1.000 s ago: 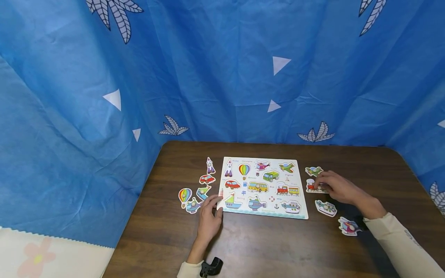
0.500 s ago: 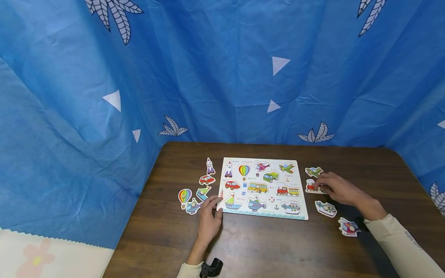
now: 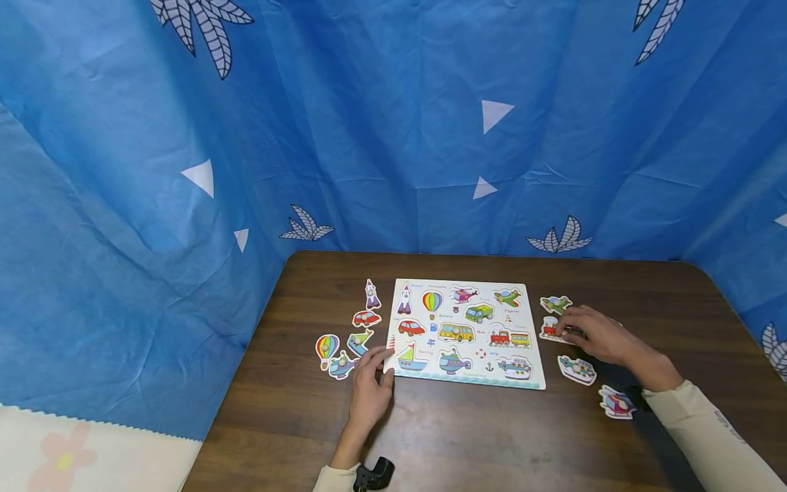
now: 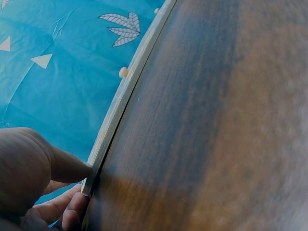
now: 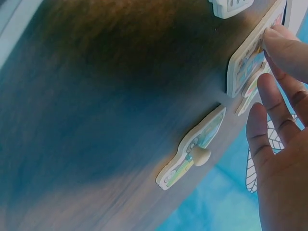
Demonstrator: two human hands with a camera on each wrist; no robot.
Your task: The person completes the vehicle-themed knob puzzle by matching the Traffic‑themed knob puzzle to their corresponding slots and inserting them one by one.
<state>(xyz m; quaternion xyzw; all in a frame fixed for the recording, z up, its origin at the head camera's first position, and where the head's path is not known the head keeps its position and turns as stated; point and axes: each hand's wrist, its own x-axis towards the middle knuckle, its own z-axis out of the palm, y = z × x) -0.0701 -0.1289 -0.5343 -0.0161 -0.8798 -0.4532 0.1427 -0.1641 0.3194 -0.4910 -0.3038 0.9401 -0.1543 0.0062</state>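
Observation:
A white knob-puzzle board with printed vehicles lies on the table. My left hand grips its front left corner; in the left wrist view the thumb presses the board's edge. On the board's right side, my right hand pinches the train puzzle piece, partly covered by the fingers. The right wrist view shows thumb and forefinger at that train piece, other fingers spread loosely. A plane piece lies just behind it, and a ship piece in front.
A helicopter piece sits near my right wrist. Left of the board lie a rocket, a red car, a sailboat, a balloon and a submarine piece. A blue curtain hangs behind the table.
The train piece has turned slightly under my right fingers, its right end now further toward the front. My left hand and the board have stayed in place.

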